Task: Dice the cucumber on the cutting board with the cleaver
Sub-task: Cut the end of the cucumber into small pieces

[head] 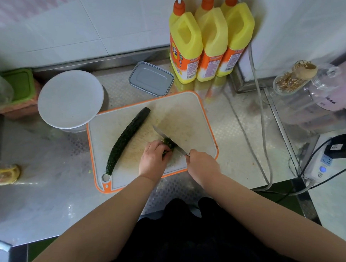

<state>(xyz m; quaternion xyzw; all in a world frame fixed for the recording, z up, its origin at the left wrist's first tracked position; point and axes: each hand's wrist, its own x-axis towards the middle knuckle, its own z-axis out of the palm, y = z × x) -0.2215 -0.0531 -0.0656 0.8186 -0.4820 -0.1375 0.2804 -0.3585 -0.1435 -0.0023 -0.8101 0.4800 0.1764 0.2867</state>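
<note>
A white cutting board (181, 111) with an orange rim lies on the steel counter. A long dark green cucumber piece (127, 140) lies diagonally on the board's left side. My left hand (153, 160) holds down a small bundle of cucumber strips (169, 145) near the board's front, fingers curled over it. My right hand (201, 165) grips the handle of the cleaver (167, 137). Its blade stands edge-down on the strips, right beside my left fingertips.
An upturned white bowl (70, 99) touches the board's back left corner. A grey container lid (151, 78) and three yellow detergent bottles (208, 42) stand behind it. Cables (262, 135), a power strip (322, 166) and a glass jar (303, 81) are at the right.
</note>
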